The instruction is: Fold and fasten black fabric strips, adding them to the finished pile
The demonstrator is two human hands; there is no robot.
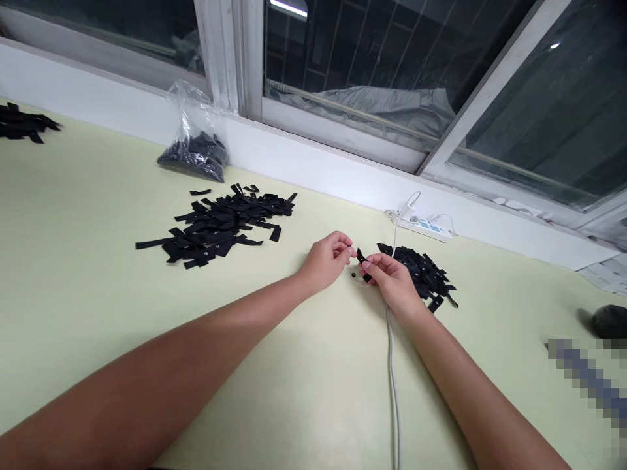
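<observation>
Pale green desk (pixel 88 274) runs along a white window sill (pixel 304 156), dark window above. Big loose heap of black strips (pixel 220 225) sits far left of centre on the desk; a clear plastic bag (pixel 196 147) of dark bits leans on the sill just behind it. Another bit of black pile (pixel 22 123) at the far left edge. Smaller heap of black pieces (pixel 421 271) lies just right of the hands, touching or nearly touching the right one. White power strip (pixel 424 225) by the sill, its cable (pixel 392 365) running near-side under the right wrist.

Left hand (pixel 326 261) pinched narrow, fingertips closed on something too small to make out. Right hand (pixel 389 277) closed on a short black strip (pixel 361 256), whose end pokes out toward the left fingertips. So the strip sits right between both hands, just above the desk, centre of frame. Small dark ring-like bit (pixel 353 275) lies on the desk just below the gap.

Judgement: fine two-hand fiddling. Best done with wrists rested on the desk, strip held close to its free end so it doesn't flop, left pinch lined up square before pushing. Keep clear of the cable.
</observation>
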